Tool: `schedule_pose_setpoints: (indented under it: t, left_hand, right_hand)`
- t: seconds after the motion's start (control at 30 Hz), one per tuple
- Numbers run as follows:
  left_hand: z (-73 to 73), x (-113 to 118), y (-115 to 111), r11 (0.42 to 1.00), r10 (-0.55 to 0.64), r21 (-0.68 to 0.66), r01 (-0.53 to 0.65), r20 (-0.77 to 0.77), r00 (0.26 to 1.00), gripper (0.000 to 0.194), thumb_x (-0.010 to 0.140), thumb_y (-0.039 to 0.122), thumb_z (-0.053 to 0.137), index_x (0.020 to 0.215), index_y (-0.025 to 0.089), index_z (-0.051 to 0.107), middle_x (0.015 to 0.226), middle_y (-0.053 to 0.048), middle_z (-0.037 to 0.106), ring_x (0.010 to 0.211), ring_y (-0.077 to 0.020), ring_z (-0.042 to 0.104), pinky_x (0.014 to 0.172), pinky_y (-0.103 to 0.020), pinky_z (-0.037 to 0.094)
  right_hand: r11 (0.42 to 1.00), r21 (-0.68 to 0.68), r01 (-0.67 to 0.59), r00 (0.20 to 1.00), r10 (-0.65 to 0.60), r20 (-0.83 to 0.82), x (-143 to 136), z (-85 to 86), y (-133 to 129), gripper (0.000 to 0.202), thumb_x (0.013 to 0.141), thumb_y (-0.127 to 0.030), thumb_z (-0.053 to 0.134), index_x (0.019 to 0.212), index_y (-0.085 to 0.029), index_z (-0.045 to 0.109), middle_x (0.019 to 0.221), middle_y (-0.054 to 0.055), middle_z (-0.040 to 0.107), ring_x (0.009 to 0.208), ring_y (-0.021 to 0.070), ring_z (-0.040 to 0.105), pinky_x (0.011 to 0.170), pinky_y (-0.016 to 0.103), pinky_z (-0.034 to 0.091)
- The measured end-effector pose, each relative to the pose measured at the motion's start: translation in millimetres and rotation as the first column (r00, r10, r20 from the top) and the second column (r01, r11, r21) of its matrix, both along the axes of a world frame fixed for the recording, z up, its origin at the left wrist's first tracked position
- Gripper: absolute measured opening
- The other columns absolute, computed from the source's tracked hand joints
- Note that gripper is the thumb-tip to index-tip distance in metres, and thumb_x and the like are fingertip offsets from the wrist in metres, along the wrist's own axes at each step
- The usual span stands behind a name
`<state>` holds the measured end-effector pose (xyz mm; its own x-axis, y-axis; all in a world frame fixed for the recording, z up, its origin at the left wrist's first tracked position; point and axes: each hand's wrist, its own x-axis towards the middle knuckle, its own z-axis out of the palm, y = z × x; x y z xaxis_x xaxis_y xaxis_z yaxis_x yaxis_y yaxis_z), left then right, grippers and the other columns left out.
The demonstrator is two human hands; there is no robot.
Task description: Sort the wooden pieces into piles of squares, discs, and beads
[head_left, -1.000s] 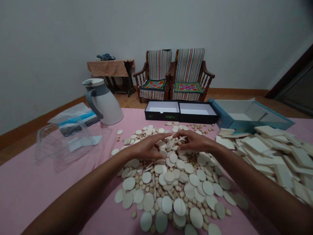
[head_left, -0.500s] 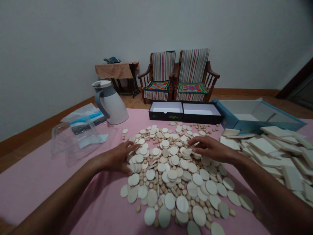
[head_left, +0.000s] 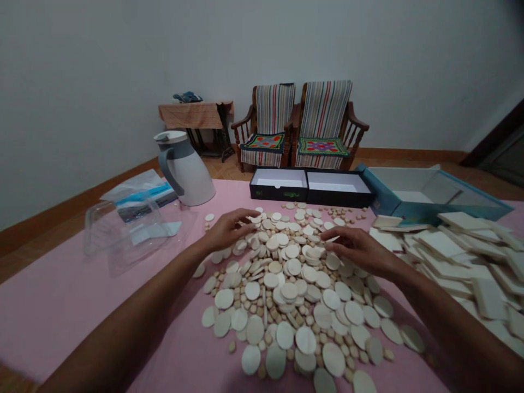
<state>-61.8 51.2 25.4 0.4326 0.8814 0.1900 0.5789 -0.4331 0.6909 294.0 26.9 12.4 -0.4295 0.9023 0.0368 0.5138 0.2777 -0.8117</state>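
Head view: L hand (head_left: 229,229) is over the far L side of the pile, fingers loosely spread & pointing in twd the middle; can't tell if the tips touch. R hand (head_left: 362,248) is opp., at the pile's R side, thumb & fingers apart, tips right by some discs; no pinch visible, contact unclear. Pale round discs (head_left: 293,267), the things being handled, lie heaped btwn & below both hands, mixed w/ small blocks (head_left: 232,346), all on a pink cloth (head_left: 73,305).

R side: stack of flat pieces (head_left: 442,243), w/ blue box (head_left: 409,210) behind. Far edge, ctr: two black boxes (head_left: 278,194), side by side, white inside. L side: grey-white jug (head_left: 190,177), upright, nr a blue-white packet (head_left: 145,199) & clear plastic tray (head_left: 100,229). Bkgd: two wooden chairs (head_left: 327,112) w/ striped covers.
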Motion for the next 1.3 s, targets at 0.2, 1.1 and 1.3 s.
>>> schedule_pose_setpoints:
  t: [0.2, 1.1, 1.3]
  left_hand:
    - [-3.3, -12.7, 32.3, 0.998, 0.068, 0.011, -0.068, -0.147, 0.987, 0.036, 0.083, 0.049, 0.055, 0.090, 0.016, 0.068, 0.091, -0.008, 0.069, 0.081, -0.0194, 0.064, 0.069, -0.028, 0.050]
    - [-4.9, -6.9, -48.1, 0.983, 0.083, 0.179, -0.042, -0.228, 0.970, 0.012, 0.088, 0.026, 0.055, 0.086, 0.017, 0.062, 0.080, -0.003, 0.062, 0.072, -0.0146, 0.057, 0.065, -0.026, 0.045]
    - [1.0, -8.7, -65.9, 0.975, -0.192, 0.028, 0.220, -0.386, 0.902, 0.012, 0.087, 0.029, 0.060, 0.084, 0.019, 0.066, 0.088, -0.005, 0.063, 0.083, -0.0168, 0.059, 0.073, -0.027, 0.046]
  right_hand:
    - [0.994, 0.075, 0.081, 0.996, -0.084, 0.040, 1.6, -3.3, -10.8, 0.028, 0.086, -0.043, 0.055, 0.096, -0.020, 0.068, 0.093, 0.005, 0.071, 0.069, 0.0165, 0.062, 0.061, 0.029, 0.048]
    - [0.994, 0.113, 0.007, 0.994, -0.020, 0.108, -2.0, -1.8, -32.2, 0.027, 0.090, -0.040, 0.049, 0.102, -0.021, 0.065, 0.095, 0.006, 0.072, 0.079, 0.0198, 0.067, 0.068, 0.032, 0.052]
    - [0.965, 0.260, 0.046, 0.963, -0.112, 0.246, 1.3, 0.5, -33.1, 0.037, 0.086, -0.045, 0.051, 0.107, -0.018, 0.066, 0.111, 0.013, 0.069, 0.098, 0.0266, 0.065, 0.083, 0.042, 0.053]
